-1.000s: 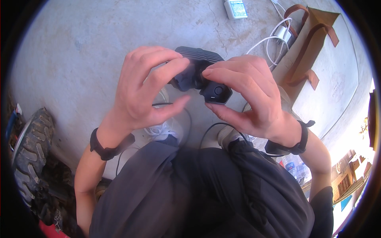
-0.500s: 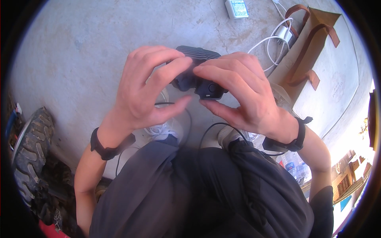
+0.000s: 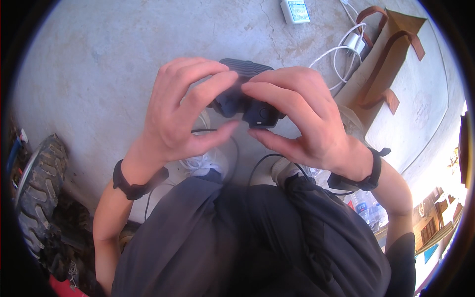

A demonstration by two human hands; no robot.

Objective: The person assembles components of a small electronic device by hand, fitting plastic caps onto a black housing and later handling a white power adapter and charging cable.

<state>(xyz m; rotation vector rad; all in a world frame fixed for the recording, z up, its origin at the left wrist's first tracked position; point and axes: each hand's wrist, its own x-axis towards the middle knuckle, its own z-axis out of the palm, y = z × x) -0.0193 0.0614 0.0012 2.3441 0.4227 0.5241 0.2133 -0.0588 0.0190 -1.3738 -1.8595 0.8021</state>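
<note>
A black boxy device with a ribbed, finned back is held up in front of me between both hands. My right hand grips its right side, fingers curled over the top and thumb at the lower edge. The fingers of my left hand bend over its left part, while that thumb sits lower, apart from the device. On its near face are a round dark button or lens and a small light mark. My fingers hide much of the middle.
A white box-shaped adapter lies on the concrete floor ahead. White cable with a plug rests beside a large pale bag with brown handles. At left is a knobbly tyre; plastic bottles are near my right knee.
The device has tipped slightly, its near lower edge dropping a little toward me. Both hands stay almost in place, the right thumb shifting slightly with it.
</note>
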